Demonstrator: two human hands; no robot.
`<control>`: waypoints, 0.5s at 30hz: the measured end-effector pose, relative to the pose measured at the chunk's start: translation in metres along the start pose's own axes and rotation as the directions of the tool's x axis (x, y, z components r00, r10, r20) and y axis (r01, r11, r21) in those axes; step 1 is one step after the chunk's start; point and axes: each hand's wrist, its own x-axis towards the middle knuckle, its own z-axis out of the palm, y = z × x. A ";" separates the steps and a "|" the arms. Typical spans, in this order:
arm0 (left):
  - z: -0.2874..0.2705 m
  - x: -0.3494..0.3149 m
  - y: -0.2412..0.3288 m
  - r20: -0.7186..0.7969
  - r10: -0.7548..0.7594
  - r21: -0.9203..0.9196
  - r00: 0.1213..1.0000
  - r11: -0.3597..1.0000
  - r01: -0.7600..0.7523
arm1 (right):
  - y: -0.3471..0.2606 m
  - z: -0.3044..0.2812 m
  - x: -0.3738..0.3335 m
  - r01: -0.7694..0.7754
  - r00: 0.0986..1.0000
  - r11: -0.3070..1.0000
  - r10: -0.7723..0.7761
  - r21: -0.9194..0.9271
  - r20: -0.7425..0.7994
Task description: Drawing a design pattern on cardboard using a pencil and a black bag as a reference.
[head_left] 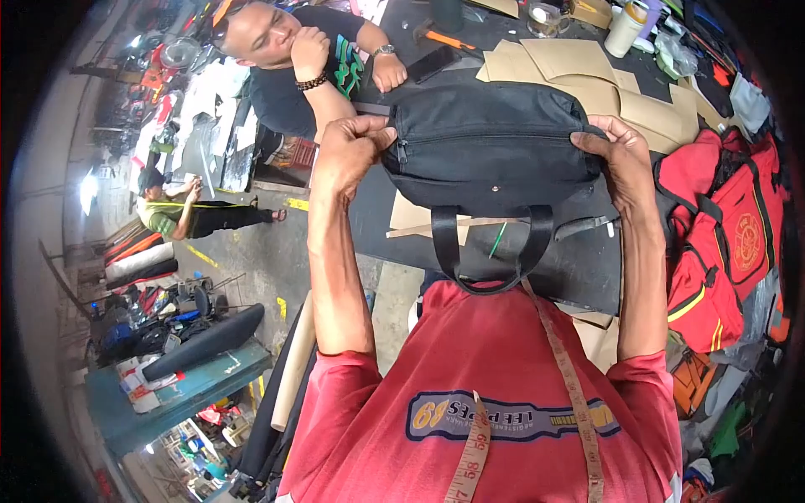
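Note:
A black fabric bag (495, 155) with a zipper across its top is held up over the table between my two hands. My left hand (356, 147) pinches its left end beside the zipper pull (402, 152). At the opposite end, my right hand (616, 151) grips the cloth between thumb and fingers. Two black webbing handles (444, 251) hang from the bag's near side toward my chest. A small metal snap (495, 189) shows on that side. Around my neck hangs a measuring tape (579, 411), its ends lying on my red shirt.
Brown paper pattern pieces (570, 63) cover part of the dark table (386, 239). A green pen (498, 241) lies under the bag. Farther back are an orange-handled hammer (444, 38) and bottles (627, 29). A red bag (721, 243) is at right. A person (302, 67) leans at the far left.

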 end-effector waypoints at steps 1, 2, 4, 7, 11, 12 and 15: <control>0.004 0.004 0.002 0.014 0.029 -0.020 0.999 0.999 -0.028 | -0.001 -0.003 -0.005 -0.012 0.999 1.000 0.011 -0.025 -0.038; 0.010 0.009 0.004 0.029 0.058 -0.042 0.998 0.998 -0.056 | -0.002 -0.007 -0.011 -0.025 0.997 0.998 0.021 -0.050 -0.077; 0.013 0.043 0.007 0.069 0.212 -0.059 0.975 0.976 -0.209 | -0.002 -0.004 -0.015 0.034 0.990 0.999 -0.036 -0.016 -0.139; 0.026 0.081 0.026 0.185 0.243 -0.071 0.952 0.970 -0.234 | 0.000 -0.005 -0.028 0.106 0.965 0.994 -0.099 0.018 -0.243; 0.039 0.109 0.040 0.349 0.236 -0.060 0.907 0.972 -0.229 | 0.011 -0.006 -0.043 0.135 0.934 0.989 -0.108 0.059 -0.341; 0.035 0.130 0.028 0.359 0.306 0.026 0.882 0.941 -0.337 | 0.011 0.001 -0.047 0.137 0.929 0.990 -0.113 0.044 -0.352; 0.030 0.141 0.033 0.404 0.369 0.051 0.837 0.905 -0.423 | 0.017 0.011 -0.044 0.179 0.903 0.984 -0.158 0.016 -0.400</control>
